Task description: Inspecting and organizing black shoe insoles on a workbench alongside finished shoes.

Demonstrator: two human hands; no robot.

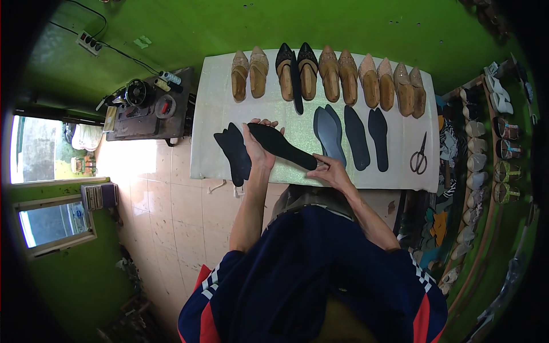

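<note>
I hold a black shoe sole (281,146) flat between both hands above the white-covered table (217,103). My left hand (258,144) grips its wide end and my right hand (329,170) pinches its narrow end near the table's front edge. A small stack of black soles (234,151) lies just left of my left hand. To the right lie grey soles (329,132) and two black soles (366,136).
A row of pointed shoes (329,74), tan and black, lines the table's far edge, with one black sole (297,86) among them. Scissors (419,154) lie at the right. A sewing machine (143,103) stands left; shoe racks (486,154) run along the right.
</note>
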